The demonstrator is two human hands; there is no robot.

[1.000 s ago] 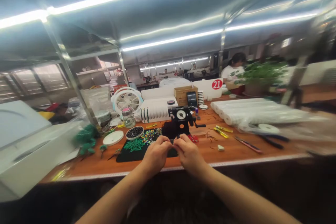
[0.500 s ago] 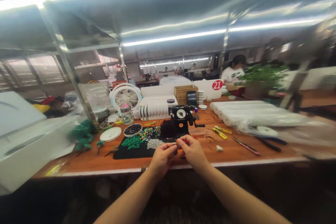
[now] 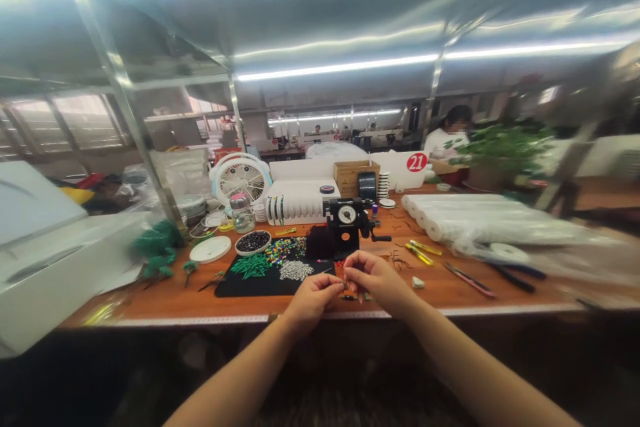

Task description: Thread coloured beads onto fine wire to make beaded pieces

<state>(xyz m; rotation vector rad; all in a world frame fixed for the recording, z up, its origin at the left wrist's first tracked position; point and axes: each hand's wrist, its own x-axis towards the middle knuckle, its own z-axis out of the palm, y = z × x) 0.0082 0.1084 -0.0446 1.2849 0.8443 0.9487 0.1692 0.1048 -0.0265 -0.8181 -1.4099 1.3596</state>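
Observation:
My left hand (image 3: 316,297) is closed in a pinch at the front edge of the bench, its fingertips almost meeting those of my right hand (image 3: 373,280), which pinches too. Whatever thin or small piece they hold is too small to name. Left of my hands lies a black mat (image 3: 225,285) bearing silver beads (image 3: 296,270), green tube-like pieces (image 3: 250,266) and multicoloured beads (image 3: 285,250). A dish of black beads (image 3: 253,242) sits at the mat's back corner. Just beyond my hands stands a black hand-cranked machine (image 3: 345,227) with a dial.
Yellow-handled tools (image 3: 419,252), a white lump (image 3: 418,282) and pliers (image 3: 470,279) lie to the right, before white rolls (image 3: 480,213). At the left are a round white lid (image 3: 210,249), a fan (image 3: 243,183) and a white box (image 3: 55,273). A person (image 3: 447,137) sits far right.
My right hand has lifted slightly and shifted right, its fingers curling further down. My left hand's fingertips have moved a little right. The camera view has shifted slightly.

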